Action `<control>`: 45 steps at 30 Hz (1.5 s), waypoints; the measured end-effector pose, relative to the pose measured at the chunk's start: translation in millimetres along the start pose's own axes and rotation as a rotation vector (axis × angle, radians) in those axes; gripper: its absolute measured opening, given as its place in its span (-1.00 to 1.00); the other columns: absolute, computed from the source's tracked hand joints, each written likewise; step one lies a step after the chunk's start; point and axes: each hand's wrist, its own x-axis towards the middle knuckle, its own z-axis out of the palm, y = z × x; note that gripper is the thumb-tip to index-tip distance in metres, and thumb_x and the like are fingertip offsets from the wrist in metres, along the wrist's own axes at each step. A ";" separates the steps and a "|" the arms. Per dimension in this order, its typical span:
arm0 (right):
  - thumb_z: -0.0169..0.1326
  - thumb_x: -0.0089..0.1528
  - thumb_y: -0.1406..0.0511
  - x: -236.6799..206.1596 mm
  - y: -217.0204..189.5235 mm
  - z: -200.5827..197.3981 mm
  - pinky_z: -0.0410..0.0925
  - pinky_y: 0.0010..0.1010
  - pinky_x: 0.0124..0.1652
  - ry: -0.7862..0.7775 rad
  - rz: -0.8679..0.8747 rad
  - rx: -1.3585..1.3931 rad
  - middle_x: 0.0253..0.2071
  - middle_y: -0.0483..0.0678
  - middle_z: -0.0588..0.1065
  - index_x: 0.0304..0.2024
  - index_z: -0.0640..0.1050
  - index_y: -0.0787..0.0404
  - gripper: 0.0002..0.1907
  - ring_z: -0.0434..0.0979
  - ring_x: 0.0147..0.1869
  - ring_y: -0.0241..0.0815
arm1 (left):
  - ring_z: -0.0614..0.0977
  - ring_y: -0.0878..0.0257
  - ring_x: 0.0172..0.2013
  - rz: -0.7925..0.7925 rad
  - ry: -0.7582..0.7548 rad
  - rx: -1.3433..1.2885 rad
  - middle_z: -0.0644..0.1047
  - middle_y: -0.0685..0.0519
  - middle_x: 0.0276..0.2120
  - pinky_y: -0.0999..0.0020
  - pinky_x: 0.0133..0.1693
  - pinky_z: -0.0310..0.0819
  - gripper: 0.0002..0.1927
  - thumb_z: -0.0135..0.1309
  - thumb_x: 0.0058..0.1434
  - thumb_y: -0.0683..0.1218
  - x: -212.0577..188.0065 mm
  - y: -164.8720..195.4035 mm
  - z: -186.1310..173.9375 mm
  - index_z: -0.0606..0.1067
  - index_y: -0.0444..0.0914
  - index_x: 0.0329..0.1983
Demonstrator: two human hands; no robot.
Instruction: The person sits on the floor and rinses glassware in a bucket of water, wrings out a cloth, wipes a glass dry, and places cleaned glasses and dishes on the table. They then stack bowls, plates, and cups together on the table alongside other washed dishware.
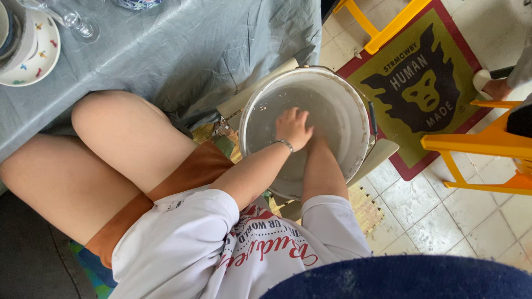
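A dark blue rounded edge (410, 279) fills the bottom of the view, nearest of all; above it lies a white shirt (183, 243) with red lettering. Both forearms reach forward into one large white bucket (354, 102), which stands on a pale seat just beside the knees and holds clear water; the left hand (293, 127) lies flat, fingers spread, over the water with one silver bracelet (284, 144) on its wrist; the right hand (317, 141) sits under it, mostly hidden (whether it grips anything I cannot tell). The two hands overlap, touching. Outward: one grey tablecloth (183, 50) to the left bearing one patterned plate (39, 55) and one glass (77, 22); two yellow chairs (487, 144) on the tiled floor; one rug (426, 83) with a black face design.
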 end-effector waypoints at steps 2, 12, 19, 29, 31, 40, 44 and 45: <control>0.08 0.28 -0.09 1.7 0.6 -0.2 0.37 -0.11 -0.05 -0.057 0.030 0.049 -0.08 -0.02 0.54 -0.04 0.55 0.15 -0.51 0.53 -0.07 -0.05 | 0.46 -0.15 0.16 -0.278 -0.256 -0.050 0.38 -0.14 0.20 -0.19 0.04 0.42 -0.31 0.14 0.12 0.26 15.4 -16.3 -14.4 0.34 -0.10 0.25; 0.08 0.25 -0.10 9.0 -10.2 -8.7 0.43 -0.06 0.06 -0.112 -0.116 0.028 0.03 -0.04 0.58 0.09 0.55 0.13 -0.44 0.59 0.06 -0.03 | 0.69 -0.10 -0.01 -0.842 -0.527 -0.848 0.45 -0.13 0.08 -0.05 -0.07 0.70 0.08 0.30 -0.06 0.18 32.6 -31.2 -50.3 -0.01 -0.14 0.44; 0.00 0.27 -0.11 13.8 -1.3 1.7 0.42 -0.06 0.06 -0.086 -0.046 -0.119 0.10 -0.07 0.54 0.26 0.40 -0.02 -0.40 0.58 0.09 -0.05 | 0.62 -0.09 0.02 -0.477 -0.397 -0.213 0.55 -0.20 0.03 0.10 0.04 0.51 -0.21 0.50 -0.10 0.07 26.2 -41.7 -47.2 0.41 -0.20 0.18; 0.00 0.27 -0.08 12.0 3.6 -4.6 0.34 -0.02 0.12 0.088 -0.103 -0.059 0.19 -0.02 0.45 0.29 0.39 0.03 -0.38 0.47 0.19 0.00 | 0.34 0.02 0.28 -0.167 -0.712 0.316 0.31 -0.05 0.28 0.08 0.14 0.37 -0.63 0.22 0.14 -0.01 12.8 -26.2 -60.3 0.60 -0.04 0.05; 0.01 0.27 -0.07 13.4 4.1 -8.9 0.33 -0.02 0.14 0.122 -0.130 -0.042 0.21 -0.01 0.44 0.30 0.39 0.04 -0.37 0.45 0.22 0.01 | 0.32 0.04 0.29 -0.002 -0.712 0.372 0.28 -0.04 0.31 0.09 0.12 0.34 -0.59 0.19 0.07 -0.15 7.8 -22.7 -60.4 0.63 0.05 0.02; 0.07 0.26 -0.02 12.1 4.7 -14.8 0.26 0.01 0.21 0.247 -0.099 -0.115 0.31 0.04 0.38 0.34 0.41 0.11 -0.34 0.35 0.34 0.06 | 0.63 0.05 0.08 0.017 -0.606 0.237 0.64 -0.04 0.02 0.13 0.05 0.51 -0.75 0.06 0.30 -0.09 14.7 -37.6 -36.9 0.63 -0.11 0.00; 0.09 0.27 -0.02 12.8 8.7 -9.8 0.35 -0.10 0.24 -0.348 -0.120 0.148 0.36 0.00 0.42 0.33 0.44 0.18 -0.32 0.45 0.35 0.00 | 0.62 0.02 0.09 0.113 -0.504 0.232 0.58 -0.11 0.10 0.17 0.08 0.51 -0.71 0.02 0.27 -0.19 11.1 -40.2 -31.3 0.62 -0.24 0.02; 0.10 0.26 -0.01 12.2 8.6 -9.2 0.35 -0.09 0.23 -0.316 -0.153 0.120 0.33 0.01 0.44 0.30 0.46 0.19 -0.35 0.47 0.33 0.00 | 0.61 -0.01 0.08 0.082 -0.479 0.173 0.55 -0.15 0.13 0.18 0.07 0.51 -0.67 0.02 0.22 -0.23 10.9 -39.4 -30.6 0.59 -0.29 0.05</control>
